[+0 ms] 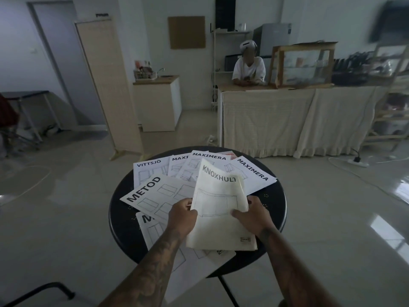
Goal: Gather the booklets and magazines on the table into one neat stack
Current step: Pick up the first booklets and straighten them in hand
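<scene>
I hold a cream KNOXHULT booklet point(218, 209) tilted up above the round black table point(273, 202). My left hand point(182, 214) grips its left edge and my right hand point(252, 214) grips its right edge. Spread flat under it lie several white booklets: METOD point(155, 193) at the left, VITTSJÖ point(149, 170) behind it, two MAXIMERA booklets at the back point(177, 166) point(207, 161), another MAXIMERA point(256, 176) at the right, and one more under my left forearm point(152, 231). A red-printed sheet point(232, 156) peeks out at the back.
A person sits behind a cloth-covered counter point(265, 120) across the room. A folding screen point(106, 85) stands at the back left, next to a small sink cabinet point(158, 103). A black chair frame point(51, 291) is at the lower left. Cables and a power strip point(358, 161) lie on the floor.
</scene>
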